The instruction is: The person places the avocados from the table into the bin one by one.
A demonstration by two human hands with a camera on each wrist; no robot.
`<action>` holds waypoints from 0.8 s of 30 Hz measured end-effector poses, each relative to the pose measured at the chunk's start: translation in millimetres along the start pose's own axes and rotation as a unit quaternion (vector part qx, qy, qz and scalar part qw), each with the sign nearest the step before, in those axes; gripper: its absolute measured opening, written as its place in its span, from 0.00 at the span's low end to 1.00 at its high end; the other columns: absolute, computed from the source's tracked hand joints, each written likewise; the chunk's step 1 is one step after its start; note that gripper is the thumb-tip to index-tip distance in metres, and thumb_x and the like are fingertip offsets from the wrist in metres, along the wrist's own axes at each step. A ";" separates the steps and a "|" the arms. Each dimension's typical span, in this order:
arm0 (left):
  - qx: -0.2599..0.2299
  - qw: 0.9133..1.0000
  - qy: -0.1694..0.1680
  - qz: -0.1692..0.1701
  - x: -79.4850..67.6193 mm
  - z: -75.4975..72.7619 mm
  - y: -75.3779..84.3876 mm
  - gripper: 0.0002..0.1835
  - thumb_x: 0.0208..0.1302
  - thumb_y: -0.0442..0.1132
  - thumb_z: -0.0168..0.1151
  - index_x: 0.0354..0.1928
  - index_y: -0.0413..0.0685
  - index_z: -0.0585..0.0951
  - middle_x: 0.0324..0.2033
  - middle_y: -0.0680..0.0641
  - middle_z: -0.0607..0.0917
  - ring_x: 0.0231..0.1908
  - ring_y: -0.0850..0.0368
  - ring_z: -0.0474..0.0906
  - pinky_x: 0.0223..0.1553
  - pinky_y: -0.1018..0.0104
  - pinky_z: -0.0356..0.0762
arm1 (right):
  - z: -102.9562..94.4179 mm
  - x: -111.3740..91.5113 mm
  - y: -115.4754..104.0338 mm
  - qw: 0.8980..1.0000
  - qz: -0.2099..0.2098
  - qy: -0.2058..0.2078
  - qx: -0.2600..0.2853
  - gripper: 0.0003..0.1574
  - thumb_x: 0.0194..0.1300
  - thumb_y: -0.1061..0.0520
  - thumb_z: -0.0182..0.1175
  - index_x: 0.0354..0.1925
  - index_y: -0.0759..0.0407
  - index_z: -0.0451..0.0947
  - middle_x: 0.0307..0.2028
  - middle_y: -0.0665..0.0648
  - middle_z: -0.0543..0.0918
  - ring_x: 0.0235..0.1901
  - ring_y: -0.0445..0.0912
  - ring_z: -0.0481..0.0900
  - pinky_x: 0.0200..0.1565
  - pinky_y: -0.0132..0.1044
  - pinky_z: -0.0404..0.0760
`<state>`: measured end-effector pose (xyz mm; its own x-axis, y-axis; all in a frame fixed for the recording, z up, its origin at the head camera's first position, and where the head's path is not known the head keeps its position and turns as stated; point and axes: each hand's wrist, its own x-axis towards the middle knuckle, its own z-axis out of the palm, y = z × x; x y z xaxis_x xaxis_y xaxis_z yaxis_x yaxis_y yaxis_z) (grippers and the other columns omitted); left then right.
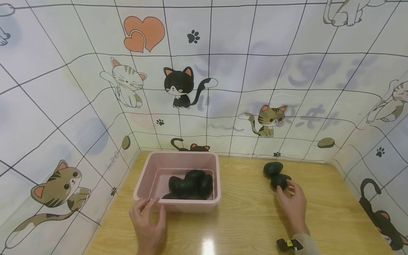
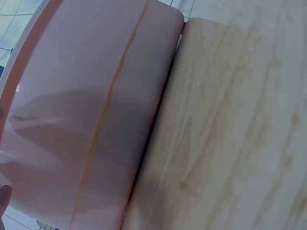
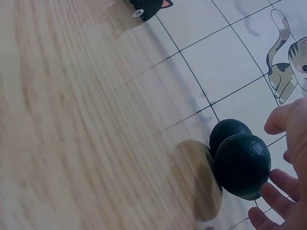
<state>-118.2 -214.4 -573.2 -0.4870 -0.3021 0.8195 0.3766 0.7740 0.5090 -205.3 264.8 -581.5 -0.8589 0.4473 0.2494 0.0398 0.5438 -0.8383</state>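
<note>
A pink plastic box (image 1: 178,206) stands on the left of the wooden table, several dark green avocados (image 1: 188,186) heaped inside it. My left hand (image 1: 148,221) is at its near left corner, bent fingertips resting on the rim. Only fingertips (image 2: 5,195) of that hand show at the edge of the left wrist view. Two more avocados lie together on the right: a farther one (image 1: 272,169) and a nearer one (image 1: 279,181). Around the nearer avocado my right hand (image 1: 294,203) spreads thumb and fingers, some fingertips at its side. The right wrist view shows its thumb apart from the avocado (image 3: 242,165).
The light wooden table (image 1: 245,212) meets a white tiled-pattern wall covering (image 1: 229,71) with cartoon cats at the back and both sides. A dark strap with a small device (image 1: 289,244) is on the right wrist.
</note>
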 end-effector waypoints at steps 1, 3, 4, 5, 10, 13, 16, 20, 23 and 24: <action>0.001 1.000 0.000 0.000 0.1 0.0 0.1 0.17 0.54 0.38 0.69 0.48 0.43 0.88 0.48 0.35 0.80 0.55 0.39 0.70 0.65 0.75 0.56 | -0.1 0.6 0.4 1.000 0.000 -0.001 -0.001 0.34 0.71 0.52 0.67 0.69 0.66 0.75 0.65 0.69 0.79 0.59 0.63 0.80 0.53 0.40 0.72; 0.000 1.000 0.002 0.001 0.5 0.3 0.3 0.17 0.54 0.38 0.69 0.47 0.43 0.88 0.48 0.35 0.80 0.55 0.38 0.70 0.65 0.74 0.56 | -0.1 2.2 1.5 1.000 0.000 -0.003 -0.003 0.36 0.70 0.52 0.67 0.71 0.66 0.73 0.66 0.69 0.79 0.59 0.63 0.80 0.53 0.39 0.72; -0.001 1.000 0.003 0.002 0.6 0.5 0.2 0.17 0.54 0.39 0.69 0.47 0.42 0.88 0.48 0.34 0.80 0.54 0.38 0.70 0.65 0.74 0.56 | -0.1 3.2 2.0 1.000 0.000 -0.004 -0.004 0.38 0.70 0.52 0.68 0.72 0.65 0.72 0.66 0.69 0.79 0.59 0.63 0.80 0.53 0.37 0.72; -0.003 1.000 0.006 0.004 0.8 0.9 0.0 0.17 0.54 0.39 0.69 0.47 0.42 0.88 0.48 0.34 0.80 0.54 0.38 0.70 0.66 0.74 0.55 | -0.1 4.0 2.3 1.000 -0.001 -0.006 -0.005 0.39 0.70 0.52 0.68 0.72 0.65 0.71 0.67 0.69 0.78 0.59 0.63 0.80 0.52 0.36 0.72; -0.008 1.000 0.016 0.012 1.6 2.7 -1.1 0.17 0.54 0.39 0.69 0.46 0.42 0.89 0.47 0.34 0.80 0.53 0.36 0.70 0.68 0.72 0.54 | -0.6 7.8 4.4 0.999 0.006 -0.025 -0.023 0.43 0.71 0.48 0.67 0.76 0.65 0.66 0.69 0.70 0.75 0.61 0.64 0.79 0.54 0.39 0.73; -0.008 1.000 0.015 0.012 1.2 2.6 -1.3 0.17 0.53 0.39 0.69 0.46 0.42 0.89 0.47 0.34 0.80 0.53 0.36 0.70 0.68 0.72 0.54 | -0.6 10.3 6.1 0.999 0.016 -0.042 -0.030 0.49 0.72 0.46 0.65 0.80 0.64 0.60 0.72 0.72 0.72 0.63 0.66 0.76 0.59 0.55 0.75; -0.008 1.000 0.012 0.009 0.3 2.0 -1.2 0.17 0.53 0.39 0.69 0.46 0.42 0.89 0.47 0.34 0.80 0.53 0.37 0.70 0.66 0.73 0.55 | 0.0 13.0 8.3 0.998 0.024 -0.056 -0.033 0.53 0.72 0.44 0.65 0.83 0.64 0.54 0.74 0.74 0.69 0.66 0.69 0.74 0.63 0.65 0.73; -0.010 1.000 0.010 0.005 -0.2 1.3 -0.5 0.17 0.53 0.39 0.69 0.47 0.42 0.89 0.47 0.34 0.80 0.53 0.37 0.70 0.67 0.73 0.54 | 0.8 16.4 12.5 0.996 0.026 -0.076 -0.040 0.57 0.72 0.43 0.65 0.84 0.64 0.50 0.75 0.75 0.67 0.69 0.70 0.72 0.67 0.67 0.70; -0.009 1.000 0.009 0.005 0.2 1.3 0.1 0.18 0.53 0.39 0.69 0.47 0.42 0.88 0.48 0.34 0.80 0.54 0.36 0.70 0.69 0.73 0.54 | 1.3 19.2 16.3 0.994 0.028 -0.098 -0.049 0.60 0.72 0.40 0.65 0.84 0.63 0.47 0.76 0.76 0.64 0.71 0.70 0.69 0.70 0.68 0.67; -0.009 1.000 0.009 0.006 0.3 1.4 0.2 0.18 0.54 0.39 0.69 0.47 0.42 0.88 0.48 0.34 0.80 0.54 0.36 0.70 0.70 0.73 0.54 | 1.4 20.1 17.5 0.993 0.028 -0.104 -0.050 0.61 0.72 0.39 0.65 0.85 0.63 0.47 0.76 0.76 0.64 0.71 0.71 0.69 0.70 0.68 0.67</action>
<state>-119.3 -213.6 -573.3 -0.4686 -0.3031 0.8298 0.3960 0.7676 0.5039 -222.7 282.4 -591.9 -0.9405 0.3279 0.0889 0.1321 0.5941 -0.7935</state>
